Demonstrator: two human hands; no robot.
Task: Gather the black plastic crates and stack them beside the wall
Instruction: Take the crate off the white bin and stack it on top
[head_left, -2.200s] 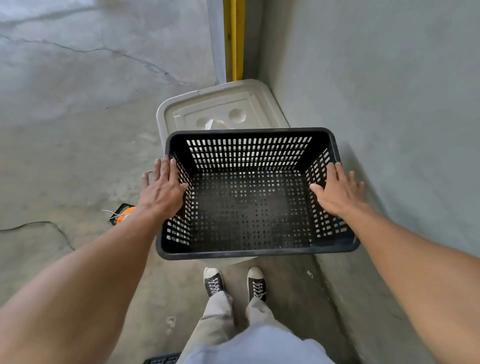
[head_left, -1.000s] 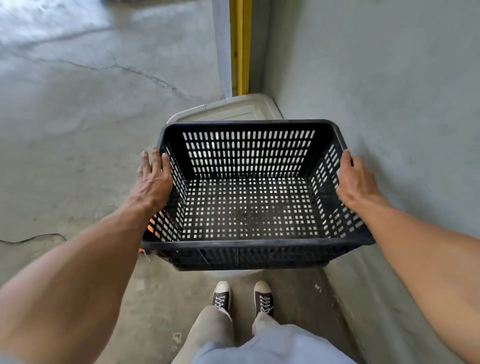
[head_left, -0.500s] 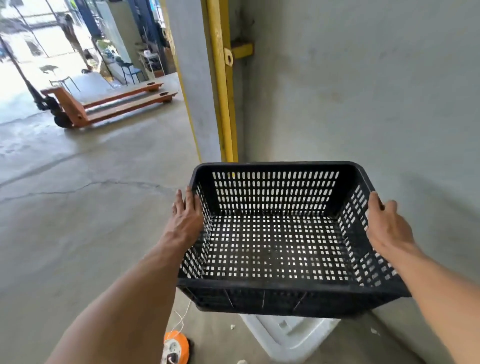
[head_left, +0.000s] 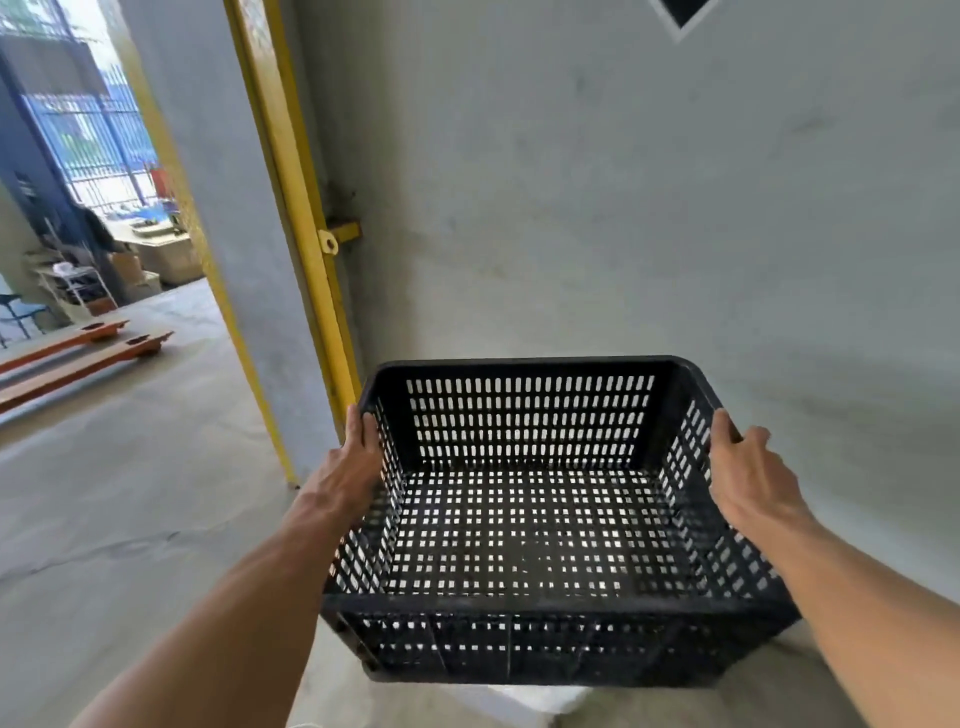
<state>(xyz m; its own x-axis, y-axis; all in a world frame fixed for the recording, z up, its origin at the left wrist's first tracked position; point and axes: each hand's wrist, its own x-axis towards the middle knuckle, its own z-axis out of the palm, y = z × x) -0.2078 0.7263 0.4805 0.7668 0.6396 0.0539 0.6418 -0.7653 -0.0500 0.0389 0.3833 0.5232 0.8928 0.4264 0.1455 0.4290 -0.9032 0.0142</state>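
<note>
A black plastic crate (head_left: 535, 525) with slotted walls and floor is held up in front of me, empty and roughly level. My left hand (head_left: 349, 470) grips its left rim, fingers curled over the edge. On the opposite rim my right hand (head_left: 748, 480) grips the same way. The grey wall (head_left: 649, 208) stands right behind and to the right of the crate.
A yellow post (head_left: 306, 249) runs down the wall corner left of the crate. Part of a white lidded container (head_left: 524, 699) shows under the crate. An orange pallet jack's forks (head_left: 78, 353) lie on the concrete floor (head_left: 130, 519) at the left.
The crate has come up off the white container into both hands and risen. My view has tilted up from the floor toward the wall and the doorway.
</note>
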